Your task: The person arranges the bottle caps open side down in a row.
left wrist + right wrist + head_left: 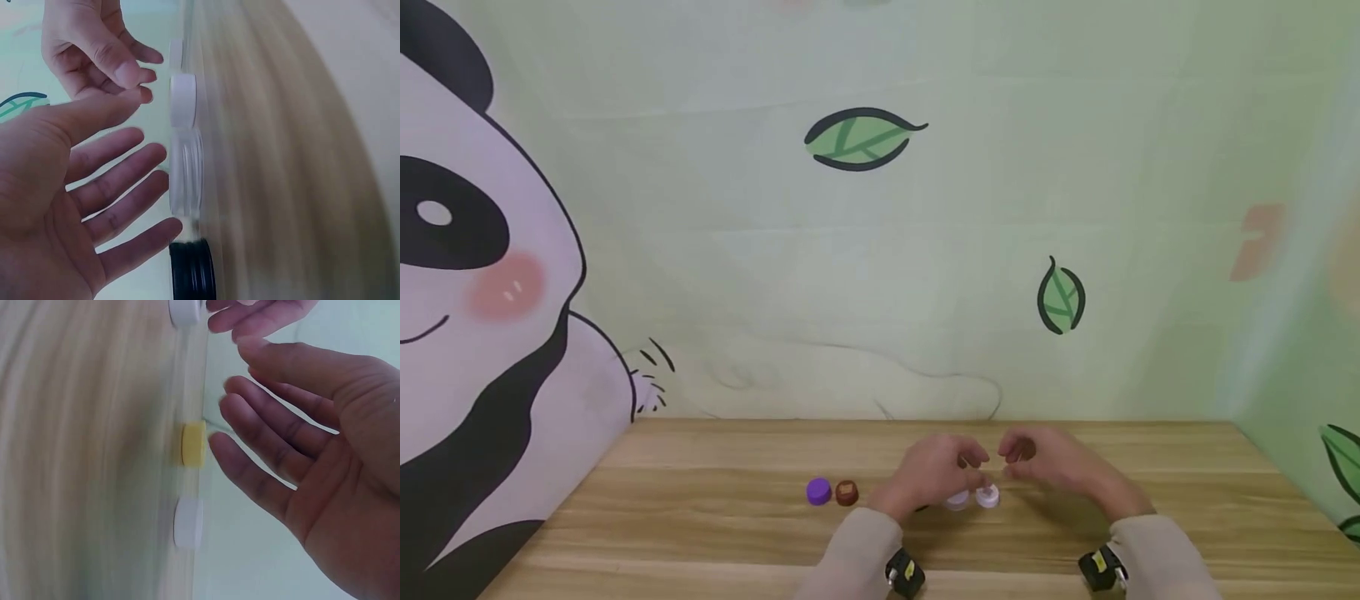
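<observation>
My left hand (934, 468) hovers over a row of caps on the wooden table, its fingers spread and loosely bent with nothing held. Facing it, my right hand (1054, 460) is raised with relaxed, slightly bent fingers, also holding nothing. Below the left fingertips lie a white cap (987, 496) and a translucent ridged cap (186, 173). A black ridged cap (192, 270) is close to the left little finger, mostly hidden in the head view. In the right wrist view, a yellow cap (194, 444) and another white cap (189, 522) stand near the right fingers.
Left of the hands, a purple cap (818, 491) and a brown cap (847, 492) lie side by side on the wooden table (700, 500). Behind the table hangs a pale green backdrop (737, 275) with a panda and leaves.
</observation>
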A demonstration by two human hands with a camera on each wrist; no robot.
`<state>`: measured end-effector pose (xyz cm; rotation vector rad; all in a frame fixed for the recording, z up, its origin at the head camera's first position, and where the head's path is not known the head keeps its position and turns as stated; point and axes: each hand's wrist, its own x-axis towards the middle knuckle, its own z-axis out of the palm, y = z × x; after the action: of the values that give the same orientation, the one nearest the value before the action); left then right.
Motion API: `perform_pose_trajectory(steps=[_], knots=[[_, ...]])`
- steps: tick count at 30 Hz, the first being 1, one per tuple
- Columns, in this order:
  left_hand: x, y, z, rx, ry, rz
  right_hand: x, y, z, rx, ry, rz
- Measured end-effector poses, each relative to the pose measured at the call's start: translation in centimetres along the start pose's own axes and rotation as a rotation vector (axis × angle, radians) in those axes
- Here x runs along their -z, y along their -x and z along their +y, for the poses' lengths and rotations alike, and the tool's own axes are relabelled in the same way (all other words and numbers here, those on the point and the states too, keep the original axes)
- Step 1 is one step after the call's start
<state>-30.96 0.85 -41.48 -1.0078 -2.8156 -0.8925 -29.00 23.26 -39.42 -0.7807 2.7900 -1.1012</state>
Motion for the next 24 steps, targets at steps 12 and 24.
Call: perform_pose_trajectory(steps=[12, 24], knots=[[-1.4, -1.7, 0.8, 0.055, 0.042, 0.083, 1.1, 0.6, 1.6, -0.036, 0.168, 0.143], [-2.4, -3.0, 1.9, 0.091, 0.111, 0.076, 0.9, 0.6, 2.8, -0.084, 0.189, 0.116]])
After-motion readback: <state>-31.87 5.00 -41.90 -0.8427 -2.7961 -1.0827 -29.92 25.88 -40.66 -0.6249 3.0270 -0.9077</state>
